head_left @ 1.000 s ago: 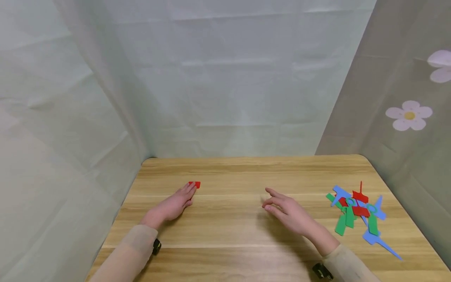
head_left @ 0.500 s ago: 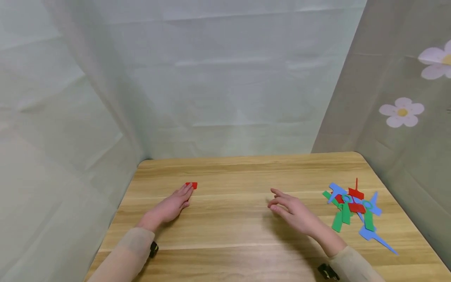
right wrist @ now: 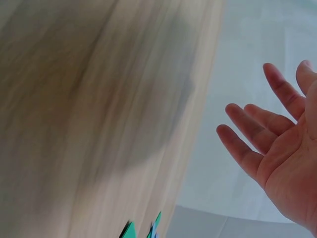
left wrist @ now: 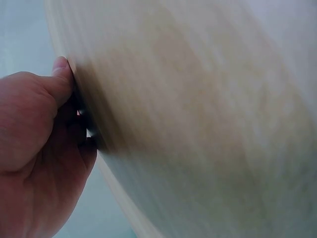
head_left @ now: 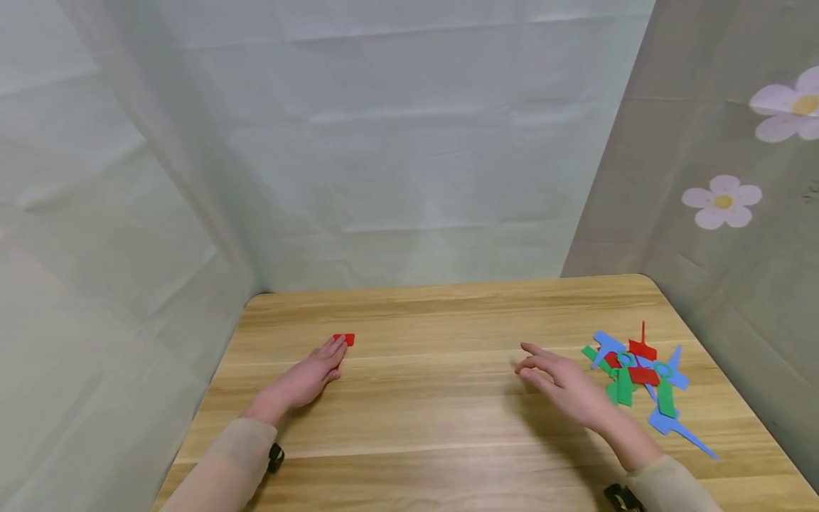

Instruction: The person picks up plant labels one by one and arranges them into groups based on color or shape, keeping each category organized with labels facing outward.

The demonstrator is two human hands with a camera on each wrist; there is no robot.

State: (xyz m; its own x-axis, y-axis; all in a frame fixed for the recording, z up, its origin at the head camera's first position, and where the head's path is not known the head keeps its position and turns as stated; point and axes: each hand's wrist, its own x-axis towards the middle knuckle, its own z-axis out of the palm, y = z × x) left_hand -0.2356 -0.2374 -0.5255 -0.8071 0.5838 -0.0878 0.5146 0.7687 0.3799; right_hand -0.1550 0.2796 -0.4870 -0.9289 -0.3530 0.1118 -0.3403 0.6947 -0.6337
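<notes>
My left hand (head_left: 307, 377) rests on the table at the left, its fingers straight over a flat red tag (head_left: 348, 338). Only the tag's far end shows past the fingertips; the rest is hidden under the hand. My right hand (head_left: 566, 384) hovers above the table, fingers loosely spread and holding nothing, as the right wrist view also shows. Just beyond it, at the right, lies a loose pile of flat plastic tags: T-shaped blue tags (head_left: 663, 423), red tags with thin stems (head_left: 643, 350) and green tags with ring ends (head_left: 666, 398).
The wooden table (head_left: 435, 412) has rounded far corners. A pale cloth curtain (head_left: 409, 178) hangs behind it and along the left. On the right side hangs a grey-brown cloth with printed flowers (head_left: 723, 202).
My right hand has moved right, closer to the pile, and its arm now covers part of a green tag. The left hand stays on the red tag. The head view has shifted slightly.
</notes>
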